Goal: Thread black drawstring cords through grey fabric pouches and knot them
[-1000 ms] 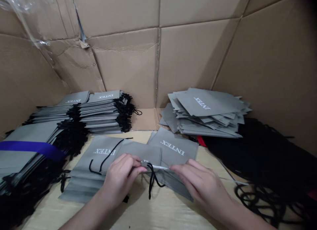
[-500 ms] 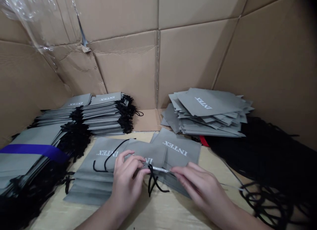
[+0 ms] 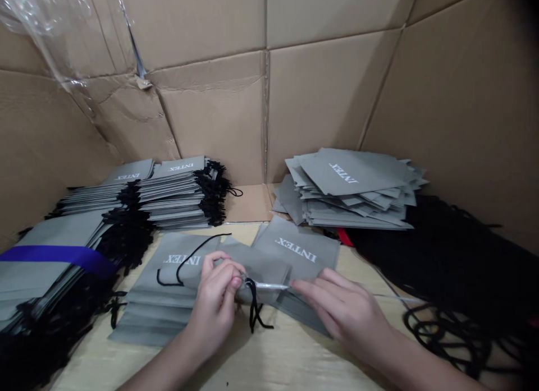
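My left hand point(image 3: 217, 293) is closed on the edge of a grey pouch point(image 3: 256, 262), bunched at its fingertips. A thin silvery rod point(image 3: 269, 286) runs from that edge toward the right, with a black cord point(image 3: 253, 307) looped over its left end and hanging down. My right hand point(image 3: 341, 304) pinches the rod's right end between thumb and fingers. Under and beside the hands lie grey pouches printed INTEX, one group at the left point(image 3: 155, 301) and another at the right point(image 3: 301, 245). A loose black cord curves over the left group.
Stacks of grey pouches with black cords point(image 3: 172, 194) stand at the left, one bundle crossed by a blue band point(image 3: 59, 255). A loose pouch pile point(image 3: 357, 178) lies back right, beside a heap of black cord point(image 3: 438, 256). Cardboard walls point(image 3: 210, 110) surround the table point(image 3: 269, 357).
My left hand has turned slightly and shifted a little left along the pouch edge. More of the rod shows between the hands, and the hanging cord has swung left.
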Action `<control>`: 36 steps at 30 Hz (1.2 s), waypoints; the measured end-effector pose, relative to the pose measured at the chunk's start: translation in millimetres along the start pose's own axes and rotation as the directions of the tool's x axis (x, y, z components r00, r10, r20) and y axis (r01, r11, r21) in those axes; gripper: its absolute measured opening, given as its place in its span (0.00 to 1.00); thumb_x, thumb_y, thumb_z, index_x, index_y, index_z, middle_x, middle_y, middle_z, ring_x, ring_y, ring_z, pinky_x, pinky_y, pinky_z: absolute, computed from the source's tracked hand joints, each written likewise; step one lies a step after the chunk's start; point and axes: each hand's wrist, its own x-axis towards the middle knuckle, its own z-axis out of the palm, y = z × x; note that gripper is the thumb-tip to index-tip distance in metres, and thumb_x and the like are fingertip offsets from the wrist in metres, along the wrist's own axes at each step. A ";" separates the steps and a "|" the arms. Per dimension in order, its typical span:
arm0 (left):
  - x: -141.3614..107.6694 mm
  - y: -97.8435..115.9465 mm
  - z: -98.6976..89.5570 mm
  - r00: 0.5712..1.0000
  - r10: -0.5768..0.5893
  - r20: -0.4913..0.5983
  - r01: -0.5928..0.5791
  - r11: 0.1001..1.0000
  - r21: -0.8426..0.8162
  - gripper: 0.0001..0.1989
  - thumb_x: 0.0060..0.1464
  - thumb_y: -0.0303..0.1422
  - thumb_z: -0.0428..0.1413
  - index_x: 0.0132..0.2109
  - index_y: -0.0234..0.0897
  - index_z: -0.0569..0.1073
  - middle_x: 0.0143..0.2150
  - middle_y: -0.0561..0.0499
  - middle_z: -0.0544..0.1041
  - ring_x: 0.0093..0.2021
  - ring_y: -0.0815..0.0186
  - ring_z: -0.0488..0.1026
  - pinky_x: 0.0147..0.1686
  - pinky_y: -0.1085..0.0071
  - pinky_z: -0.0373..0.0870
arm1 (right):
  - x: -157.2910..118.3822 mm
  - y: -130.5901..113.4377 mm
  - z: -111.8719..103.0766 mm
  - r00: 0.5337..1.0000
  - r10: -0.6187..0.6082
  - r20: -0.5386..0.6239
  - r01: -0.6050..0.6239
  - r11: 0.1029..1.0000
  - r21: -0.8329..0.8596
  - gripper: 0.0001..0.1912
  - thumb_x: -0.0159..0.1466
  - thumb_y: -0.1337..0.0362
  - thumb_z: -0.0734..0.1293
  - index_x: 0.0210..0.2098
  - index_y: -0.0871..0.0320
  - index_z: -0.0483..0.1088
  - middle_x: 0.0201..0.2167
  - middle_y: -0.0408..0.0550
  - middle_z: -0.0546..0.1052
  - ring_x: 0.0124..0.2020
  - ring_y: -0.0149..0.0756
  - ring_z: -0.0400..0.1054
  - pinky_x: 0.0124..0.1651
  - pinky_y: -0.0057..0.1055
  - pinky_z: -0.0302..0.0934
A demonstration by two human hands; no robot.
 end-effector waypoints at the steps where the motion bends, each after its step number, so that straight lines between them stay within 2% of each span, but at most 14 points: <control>1: 0.6 1.1 0.1 1.000 -0.002 0.011 0.002 1.000 -0.018 0.12 0.61 0.27 0.41 0.33 0.38 0.67 0.32 0.48 0.72 0.42 0.60 0.63 0.46 0.58 0.60 | 0.8 -0.6 -0.8 1.000 -0.006 0.001 0.006 1.000 -0.005 0.14 0.64 0.73 0.57 0.43 0.60 0.72 0.23 0.45 0.74 0.24 0.32 0.60 0.25 0.25 0.56; 9: 2.5 2.8 1.0 0.998 0.060 0.025 -0.060 0.998 0.011 0.11 0.61 0.26 0.39 0.32 0.39 0.62 0.30 0.49 0.70 0.37 0.61 0.63 0.44 0.59 0.59 | 1.6 -0.3 -5.6 0.999 -0.042 -0.014 0.041 0.999 -0.027 0.15 0.64 0.75 0.56 0.42 0.61 0.72 0.24 0.45 0.75 0.24 0.31 0.60 0.25 0.25 0.57; 19: 2.5 2.9 1.6 0.998 0.048 0.051 -0.047 0.999 -0.009 0.11 0.61 0.26 0.39 0.31 0.39 0.61 0.30 0.49 0.70 0.37 0.61 0.63 0.42 0.61 0.59 | -0.7 2.5 -3.9 1.000 -0.020 0.022 0.021 1.000 -0.009 0.15 0.64 0.75 0.56 0.43 0.59 0.70 0.24 0.45 0.74 0.24 0.31 0.60 0.25 0.25 0.57; 25: 1.3 1.2 1.4 0.999 0.034 0.036 -0.035 0.999 0.008 0.12 0.61 0.27 0.39 0.32 0.39 0.62 0.31 0.48 0.70 0.38 0.61 0.63 0.41 0.61 0.60 | -1.7 2.1 -3.0 0.998 0.038 0.039 -0.039 0.999 0.018 0.14 0.64 0.72 0.57 0.44 0.58 0.70 0.26 0.46 0.76 0.25 0.31 0.63 0.24 0.25 0.57; 29: 0.3 1.4 2.9 1.000 0.019 0.020 -0.019 1.000 0.018 0.11 0.61 0.26 0.39 0.34 0.39 0.63 0.32 0.48 0.70 0.39 0.61 0.63 0.42 0.61 0.60 | -1.0 0.1 -3.3 0.995 0.092 0.035 -0.095 0.991 0.092 0.14 0.64 0.72 0.57 0.43 0.57 0.71 0.28 0.46 0.77 0.25 0.30 0.67 0.26 0.24 0.60; 36: -3.0 -1.7 4.8 0.998 0.043 0.035 -0.046 0.995 0.084 0.11 0.61 0.25 0.39 0.34 0.39 0.63 0.34 0.48 0.71 0.41 0.61 0.62 0.43 0.61 0.60 | -2.8 -2.4 -4.3 0.979 0.159 0.126 -0.182 0.963 0.198 0.14 0.64 0.72 0.57 0.44 0.56 0.70 0.33 0.45 0.78 0.29 0.31 0.71 0.31 0.26 0.64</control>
